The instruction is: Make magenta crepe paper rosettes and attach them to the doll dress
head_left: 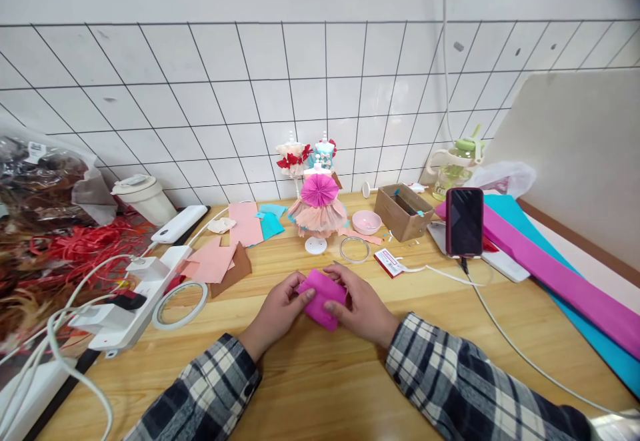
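A piece of magenta crepe paper (323, 297) is held low over the wooden table between both hands. My left hand (283, 307) grips its left edge, thumb on top and fingers behind. On the other side my right hand (361, 304) pinches the paper with the thumb in front. Straight ahead stands a small dress form (319, 217) wearing a peach ruffled skirt, with a pleated magenta paper fan (320, 191) on its front. Two more small dressed forms, one with red trim (294, 159), are partly hidden behind it.
Left are pink paper pieces (215, 261), a tape roll (180, 305), a power strip (140, 297) and red shredded strands (95, 247). Right are a pink bowl (367, 222), a cardboard box (404, 211), an upright phone (465, 221) with its cable, and long magenta paper (555, 261).
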`<state>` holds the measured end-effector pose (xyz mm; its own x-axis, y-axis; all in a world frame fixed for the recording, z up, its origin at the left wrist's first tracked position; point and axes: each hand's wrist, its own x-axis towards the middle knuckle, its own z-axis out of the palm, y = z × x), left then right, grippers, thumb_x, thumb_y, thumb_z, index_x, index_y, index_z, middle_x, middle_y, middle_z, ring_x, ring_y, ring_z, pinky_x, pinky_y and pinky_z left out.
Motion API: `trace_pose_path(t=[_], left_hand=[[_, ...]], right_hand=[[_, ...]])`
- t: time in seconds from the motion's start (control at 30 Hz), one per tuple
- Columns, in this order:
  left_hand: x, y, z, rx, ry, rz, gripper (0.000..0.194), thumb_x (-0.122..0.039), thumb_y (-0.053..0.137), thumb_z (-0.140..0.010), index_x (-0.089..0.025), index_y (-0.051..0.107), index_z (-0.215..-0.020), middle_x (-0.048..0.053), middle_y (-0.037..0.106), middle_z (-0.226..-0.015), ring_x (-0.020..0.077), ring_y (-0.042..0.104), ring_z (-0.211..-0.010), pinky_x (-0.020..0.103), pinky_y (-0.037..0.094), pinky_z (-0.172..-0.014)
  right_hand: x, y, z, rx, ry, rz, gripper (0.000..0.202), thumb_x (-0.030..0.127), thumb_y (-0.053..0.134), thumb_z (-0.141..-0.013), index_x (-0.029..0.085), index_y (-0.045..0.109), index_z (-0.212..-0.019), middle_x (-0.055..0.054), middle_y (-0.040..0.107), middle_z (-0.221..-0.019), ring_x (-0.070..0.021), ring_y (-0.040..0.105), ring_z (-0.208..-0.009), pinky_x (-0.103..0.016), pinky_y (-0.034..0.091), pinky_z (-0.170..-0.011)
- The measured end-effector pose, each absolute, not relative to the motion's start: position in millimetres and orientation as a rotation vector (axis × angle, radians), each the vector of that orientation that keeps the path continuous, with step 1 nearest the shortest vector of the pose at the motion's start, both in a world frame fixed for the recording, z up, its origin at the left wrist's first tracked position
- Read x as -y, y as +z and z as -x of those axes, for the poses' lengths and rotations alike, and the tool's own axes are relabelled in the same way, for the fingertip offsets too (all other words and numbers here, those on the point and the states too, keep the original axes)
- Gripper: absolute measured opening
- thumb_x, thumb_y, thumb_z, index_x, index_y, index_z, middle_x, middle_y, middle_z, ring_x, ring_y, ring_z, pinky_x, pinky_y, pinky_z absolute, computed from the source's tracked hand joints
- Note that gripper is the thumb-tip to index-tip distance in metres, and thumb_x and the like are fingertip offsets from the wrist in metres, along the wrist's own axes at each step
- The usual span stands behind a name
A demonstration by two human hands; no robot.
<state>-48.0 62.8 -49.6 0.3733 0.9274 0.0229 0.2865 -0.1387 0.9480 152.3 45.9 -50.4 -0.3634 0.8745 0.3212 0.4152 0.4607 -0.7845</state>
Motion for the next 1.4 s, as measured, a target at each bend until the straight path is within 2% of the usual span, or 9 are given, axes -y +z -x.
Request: trace_pose_path(t=[0.07,0.13,0.3,0.43,0.57,0.73,0.93,1.23,1.4], left_hand=[[-63,-51,48,-1.119,0.829,-1.646,0.029,-0.045,0.053,-0.084,-0.016,0.053,-0.085,-0.001,0.054,-0.075,0.0139,0.050,-0.069,0.023,0.041,-0.063],[-63,-51,48,-1.125,0.842,-1.669,0.030,-0.047,0.052,-0.084,-0.017,0.052,-0.083,-0.001,0.052,-0.074,0.0137,0.049,-0.068,0.023,0.040,-0.063],[-60,-52,47,-1.051,0.828,-1.653,0.039,-0.045,0.071,-0.068,-0.017,0.052,-0.086,-0.001,0.057,-0.077,0.0148,0.053,-0.071,0.023,0.043,-0.064],[-61,-50,51,-1.092,0.789,-1.723,0.033,-0.040,0.065,-0.076,-0.016,0.059,-0.099,0.004,0.065,-0.093,0.0185,0.059,-0.084,0.027,0.046,-0.077],[-62,-45,57,-1.009,0.785,-1.841,0.028,-0.036,0.060,-0.080,-0.015,0.064,-0.098,0.007,0.066,-0.099,0.0218,0.058,-0.095,0.031,0.042,-0.090],[-62,-44,58,-0.983,0.796,-1.638,0.032,-0.041,0.058,-0.077,-0.013,0.061,-0.094,0.006,0.065,-0.090,0.0216,0.057,-0.085,0.030,0.044,-0.078],[-57,-45,50,-1.084,0.747,-1.607,0.043,-0.054,0.062,-0.073,-0.012,0.062,-0.081,0.001,0.060,-0.071,0.0160,0.052,-0.065,0.025,0.041,-0.062],[-63,-36,66,-1.086,0.808,-1.654,0.027,-0.041,0.064,-0.076,-0.014,0.063,-0.082,0.003,0.063,-0.081,0.0176,0.057,-0.076,0.026,0.045,-0.070],[-67,-37,82,-0.906,0.547,-1.462,0.041,-0.040,0.076,-0.064,-0.017,0.065,-0.096,0.005,0.066,-0.094,0.0208,0.060,-0.086,0.028,0.046,-0.075]], right_hand=[[-44,-49,-150,1.983,0.746,1.115,0.055,0.034,0.070,-0.073,0.022,0.047,-0.121,-0.006,0.060,-0.114,-0.0206,0.056,-0.101,-0.033,0.044,-0.086],[-44,-50,-148,2.000,0.702,1.184,0.044,0.028,0.069,-0.073,0.022,0.052,-0.113,-0.004,0.062,-0.107,-0.0204,0.057,-0.097,-0.032,0.044,-0.082],[-46,-54,-150,2.010,0.700,1.179,0.017,0.029,0.052,-0.087,0.022,0.058,-0.101,-0.002,0.066,-0.092,-0.0170,0.059,-0.083,-0.029,0.043,-0.072],[-48,-56,-154,1.896,0.788,1.133,0.025,0.032,0.041,-0.093,0.022,0.059,-0.106,-0.002,0.067,-0.094,-0.0158,0.060,-0.083,-0.027,0.043,-0.073],[-52,-62,-155,1.729,0.880,1.150,0.028,0.037,0.041,-0.093,0.020,0.062,-0.097,-0.002,0.065,-0.079,-0.0144,0.059,-0.071,-0.025,0.044,-0.065],[-54,-64,-154,1.613,1.102,1.103,0.032,0.045,0.043,-0.091,0.018,0.060,-0.090,0.002,0.054,-0.063,-0.0116,0.053,-0.055,-0.023,0.042,-0.054],[-49,-62,-153,1.684,1.137,1.029,0.033,0.047,0.043,-0.091,0.020,0.061,-0.085,0.000,0.057,-0.067,-0.0128,0.056,-0.062,-0.024,0.045,-0.060],[-54,-58,-161,1.461,1.000,1.146,0.034,0.049,0.041,-0.091,0.020,0.054,-0.078,0.003,0.049,-0.060,-0.0122,0.049,-0.056,-0.024,0.040,-0.054],[-61,-61,-165,1.462,0.941,1.191,0.034,0.048,0.040,-0.091,0.020,0.054,-0.078,0.003,0.047,-0.061,-0.0124,0.047,-0.058,-0.024,0.039,-0.054]])
